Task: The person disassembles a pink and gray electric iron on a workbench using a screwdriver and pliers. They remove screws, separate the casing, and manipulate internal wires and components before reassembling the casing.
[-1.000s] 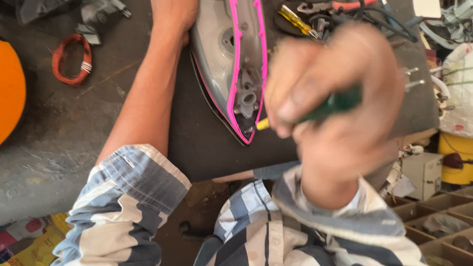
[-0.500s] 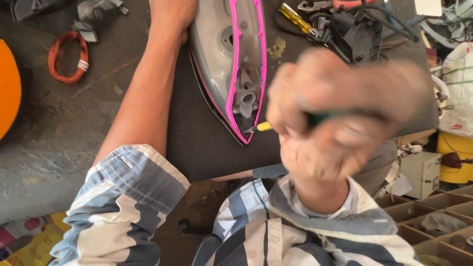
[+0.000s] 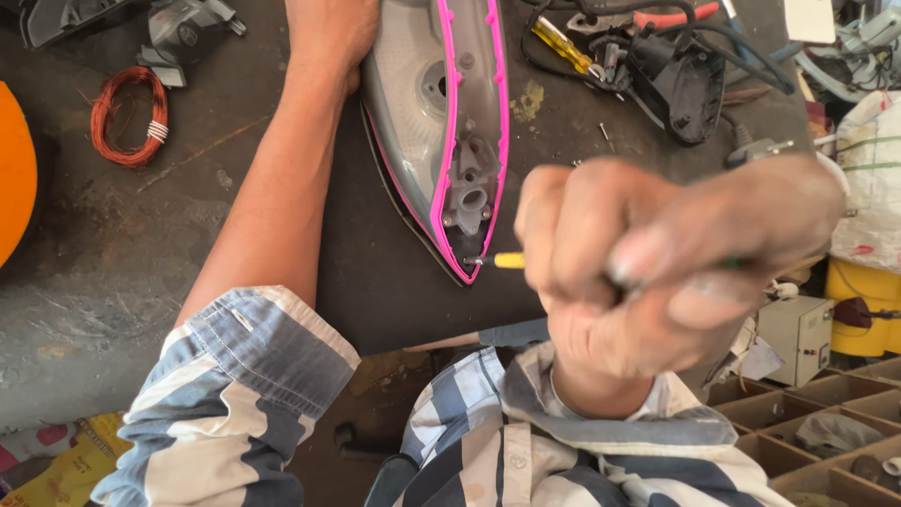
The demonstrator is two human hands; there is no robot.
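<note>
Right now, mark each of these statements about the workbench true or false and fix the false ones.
1. The right hand grips a screwdriver whose tip meets the pointed end of the iron. True.
2. The left hand rests on a hammer. False: it holds the iron's wide end.
3. The iron's rim is pink. True.
4. A coil of orange wire lies right of the iron. False: it lies to its left.
5. The sleeves are plain red. False: they are striped blue and white.
</note>
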